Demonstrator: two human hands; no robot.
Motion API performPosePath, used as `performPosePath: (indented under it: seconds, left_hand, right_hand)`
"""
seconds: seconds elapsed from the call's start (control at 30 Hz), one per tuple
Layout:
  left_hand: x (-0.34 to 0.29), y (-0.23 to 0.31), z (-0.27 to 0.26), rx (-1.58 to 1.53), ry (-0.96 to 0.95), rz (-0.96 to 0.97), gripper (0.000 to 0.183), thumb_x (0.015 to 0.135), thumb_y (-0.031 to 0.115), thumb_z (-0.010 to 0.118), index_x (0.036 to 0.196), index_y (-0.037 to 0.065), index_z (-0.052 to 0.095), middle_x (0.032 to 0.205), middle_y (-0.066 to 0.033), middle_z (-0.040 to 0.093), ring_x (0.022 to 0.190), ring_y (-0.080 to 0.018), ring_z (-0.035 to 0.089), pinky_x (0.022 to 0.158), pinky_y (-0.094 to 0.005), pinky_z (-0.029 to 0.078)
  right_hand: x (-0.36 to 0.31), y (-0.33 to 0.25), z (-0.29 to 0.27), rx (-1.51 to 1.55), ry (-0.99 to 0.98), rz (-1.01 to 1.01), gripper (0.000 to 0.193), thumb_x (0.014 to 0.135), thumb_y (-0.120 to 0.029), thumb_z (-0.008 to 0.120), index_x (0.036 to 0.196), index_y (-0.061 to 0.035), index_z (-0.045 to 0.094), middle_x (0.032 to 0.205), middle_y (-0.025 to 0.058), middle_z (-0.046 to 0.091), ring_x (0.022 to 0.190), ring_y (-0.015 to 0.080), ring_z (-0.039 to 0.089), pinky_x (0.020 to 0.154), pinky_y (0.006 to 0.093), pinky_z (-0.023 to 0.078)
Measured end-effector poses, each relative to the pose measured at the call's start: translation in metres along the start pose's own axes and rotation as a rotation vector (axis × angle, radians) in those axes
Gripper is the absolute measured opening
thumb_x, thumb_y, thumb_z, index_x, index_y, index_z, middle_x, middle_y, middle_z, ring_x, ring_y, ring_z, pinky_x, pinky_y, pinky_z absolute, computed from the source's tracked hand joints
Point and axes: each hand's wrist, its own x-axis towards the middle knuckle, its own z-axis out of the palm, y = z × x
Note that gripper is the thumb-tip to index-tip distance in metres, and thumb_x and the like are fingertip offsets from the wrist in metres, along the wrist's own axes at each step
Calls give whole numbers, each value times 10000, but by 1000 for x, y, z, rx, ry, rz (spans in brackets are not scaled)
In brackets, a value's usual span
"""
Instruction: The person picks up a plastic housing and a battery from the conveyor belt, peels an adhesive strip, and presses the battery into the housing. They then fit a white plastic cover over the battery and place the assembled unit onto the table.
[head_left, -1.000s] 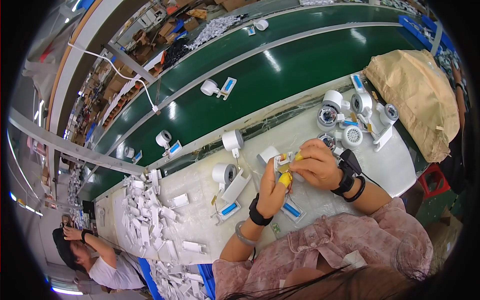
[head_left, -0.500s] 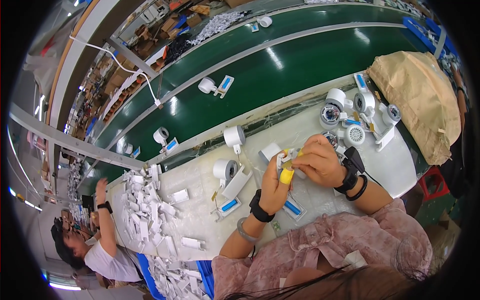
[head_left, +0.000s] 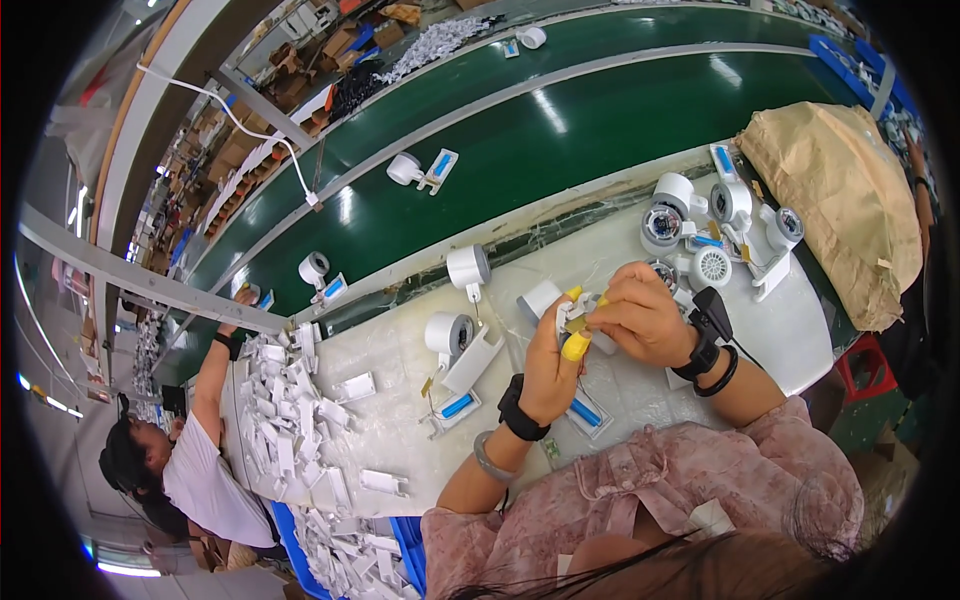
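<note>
My left hand (head_left: pixel 548 375) is closed round a small white plastic housing (head_left: pixel 566 312), with yellow covers on some fingertips. My right hand (head_left: pixel 645 318) meets it there, its fingertips pinched at a small gold-brown plate (head_left: pixel 577 324) at the housing. A white fan head (head_left: pixel 541 297) lies just beyond my left fingers, partly hidden by them. Under my hands rests a white handle half with a blue battery (head_left: pixel 585 411). To the left are another fan head (head_left: pixel 448 334), a white handle cover (head_left: pixel 473 362) and a battery in its handle half (head_left: pixel 456 406).
White plastic covers (head_left: pixel 290 405) are heaped on the table's left, above a blue bin (head_left: pixel 412 545). Several fan assemblies (head_left: pixel 711 267) cluster at the right beside a brown sack (head_left: pixel 835 200). A green conveyor (head_left: pixel 600 130) carries more assemblies behind. A co-worker (head_left: pixel 205 480) sits at the left.
The assemblies on the conveyor have shifted slightly left. The co-worker's arm has reached out to an assembly on the belt. My hands stay at the housing, with small finger movements.
</note>
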Motion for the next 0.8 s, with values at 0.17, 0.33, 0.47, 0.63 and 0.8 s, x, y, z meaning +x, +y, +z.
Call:
performPosePath:
  seconds: [0.17,0.33,0.47,0.63,0.8]
  left_hand:
    - [0,1,1,-19,18,-1,389,969,140,495,1320,5,395,758,-4,522,574,-46,457,502,-197,395]
    - [-1,6,-3,67,-29,-7,360,993,146,436,1315,-6,390,832,-45,554,601,-83,493,526,-216,421]
    - [1,2,-6,96,-44,8,337,987,130,433,1295,-6,411,800,-26,539,608,-74,491,528,-211,417]
    - [3,-4,-4,98,-54,9,336,957,160,520,1253,8,472,869,-27,542,575,-54,467,498,-209,393]
    - [2,-1,-5,20,-88,-63,349,960,163,523,1267,8,467,873,-18,542,577,-49,469,500,-201,402]
  right_hand:
    - [2,-3,0,-8,-4,15,240,637,-59,764,861,-102,689,820,37,595,801,245,558,742,353,440]
    - [0,-5,1,-25,-7,3,249,638,-58,761,870,-91,678,822,41,595,802,246,559,743,358,439]
    - [1,-8,4,-48,-8,4,278,614,-36,762,874,-89,675,839,54,585,823,264,559,760,364,456]
    - [-2,-4,2,-44,-48,-39,301,607,-36,769,889,-87,679,850,68,575,845,288,561,763,375,477]
    - [1,0,-1,34,-67,-69,302,627,-23,772,911,-70,680,860,68,569,868,298,568,751,374,485]
